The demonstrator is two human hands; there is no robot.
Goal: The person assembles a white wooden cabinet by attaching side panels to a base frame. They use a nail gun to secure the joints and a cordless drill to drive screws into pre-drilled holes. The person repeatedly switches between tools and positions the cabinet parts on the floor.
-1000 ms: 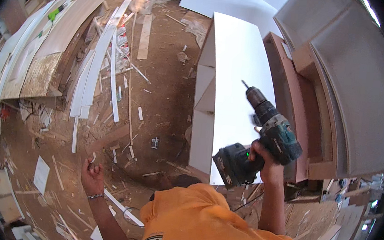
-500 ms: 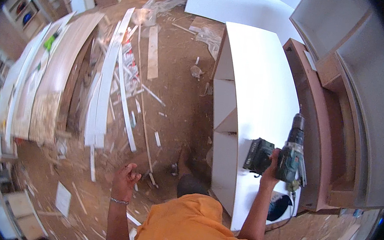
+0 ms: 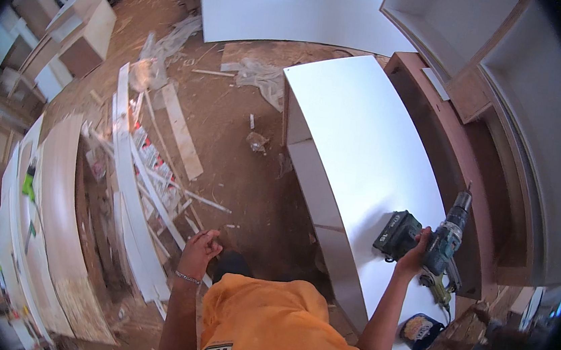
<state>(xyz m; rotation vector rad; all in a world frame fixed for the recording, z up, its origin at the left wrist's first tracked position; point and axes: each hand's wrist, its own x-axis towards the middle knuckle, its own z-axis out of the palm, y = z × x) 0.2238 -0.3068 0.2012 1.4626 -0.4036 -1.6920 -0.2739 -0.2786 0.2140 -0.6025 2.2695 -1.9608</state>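
Observation:
My right hand [image 3: 413, 256] is wrapped round the grip of a dark green cordless drill [image 3: 446, 243], held over a white cabinet [image 3: 359, 128]. The drill's bit points up and away, and its battery base faces left. My left hand [image 3: 201, 252] hangs over the floor to the left of the cabinet, with its fingers curled together; anything inside them is hidden. Beside the drill, a smaller green corded tool [image 3: 442, 288] lies on the cabinet's near end. A dark blue rounded thing [image 3: 421, 332], perhaps a cap, rests close to it.
Brown and white cabinet carcasses [image 3: 486, 147] stand along the right. Another white panel [image 3: 296, 11] is at the far end. White strips [image 3: 130, 228], offcuts and plastic wrap [image 3: 262, 82] litter the floor. Long wooden boards [image 3: 64, 208] lie at left with a bright green tool [image 3: 28, 186].
My view has turned, swinging the cabinet and floor scraps within it. The drill stays in my right hand over the cabinet. My left hand is still curled.

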